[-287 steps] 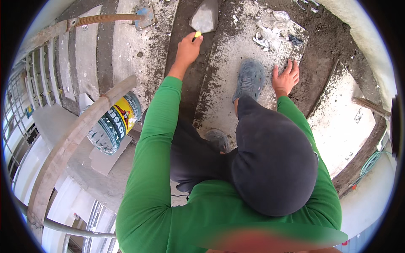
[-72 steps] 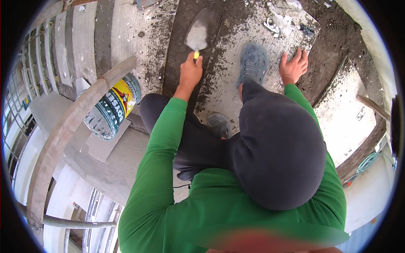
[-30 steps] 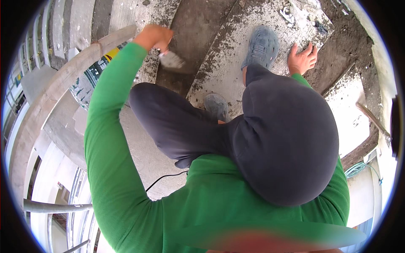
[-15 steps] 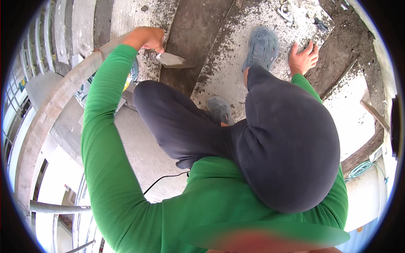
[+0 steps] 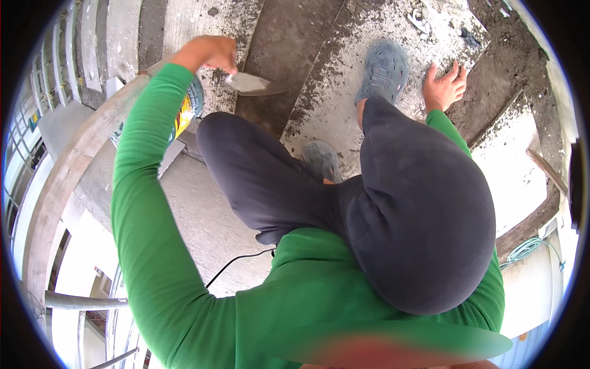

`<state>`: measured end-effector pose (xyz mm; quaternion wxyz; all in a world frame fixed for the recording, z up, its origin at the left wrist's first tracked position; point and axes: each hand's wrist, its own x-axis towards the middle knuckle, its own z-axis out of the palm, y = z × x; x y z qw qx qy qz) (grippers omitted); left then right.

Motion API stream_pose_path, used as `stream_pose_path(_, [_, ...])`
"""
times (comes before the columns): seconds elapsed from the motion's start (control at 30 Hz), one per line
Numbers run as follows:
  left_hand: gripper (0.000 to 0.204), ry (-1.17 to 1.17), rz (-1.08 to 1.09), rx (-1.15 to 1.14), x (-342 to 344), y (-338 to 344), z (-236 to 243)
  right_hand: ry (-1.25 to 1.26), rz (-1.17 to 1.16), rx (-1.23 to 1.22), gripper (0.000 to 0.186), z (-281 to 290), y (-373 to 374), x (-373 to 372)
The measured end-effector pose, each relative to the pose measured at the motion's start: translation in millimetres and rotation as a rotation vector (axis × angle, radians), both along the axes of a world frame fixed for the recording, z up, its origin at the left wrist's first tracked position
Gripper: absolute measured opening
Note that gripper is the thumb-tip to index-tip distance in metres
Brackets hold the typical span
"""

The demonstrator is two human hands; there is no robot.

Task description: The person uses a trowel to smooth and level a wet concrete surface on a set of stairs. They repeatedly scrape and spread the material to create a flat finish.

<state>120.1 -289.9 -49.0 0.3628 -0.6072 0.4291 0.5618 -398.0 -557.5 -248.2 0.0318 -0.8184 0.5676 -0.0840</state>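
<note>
My left hand (image 5: pixel 212 53) is closed around the handle of a trowel (image 5: pixel 253 84), whose pointed metal blade extends to the right over a dark, damp-looking strip of step (image 5: pixel 279 46). My fingers hide most of the handle. Beside my left forearm stands a can (image 5: pixel 195 101) with a yellow and blue label, partly covered by the sleeve. My right hand (image 5: pixel 444 90), empty with fingers spread, leans on the edge of a step (image 5: pixel 424 52) spattered with white, next to dark crumbly soil or mortar (image 5: pixel 491 80).
My shoes (image 5: pixel 384 69) are planted on the whitish steps. A wooden rail (image 5: pixel 56 184) curves along the left, with metal bars beyond it. At the right lie a stick (image 5: pixel 547 172) and a coil of light-green cord (image 5: pixel 524 249). Scraps (image 5: pixel 421 21) litter the far step.
My left hand and forearm have shifted slightly left with the trowel, uncovering more of the can. My right hand stays resting where it was.
</note>
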Motion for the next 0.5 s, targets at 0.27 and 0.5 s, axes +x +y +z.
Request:
stream_pose_path(0.27, [0.031, 0.034, 0.271, -0.316, 47.3, -77.1, 23.2, -0.025, 0.036, -0.004, 0.08, 0.0, -0.2, 6.2])
stream_pose_path(0.5, [0.045, -0.075, 0.031, -0.347, 22.6, 20.9, 21.5, -0.013, 0.026, -0.003, 0.082, 2.3, -0.7, -1.1])
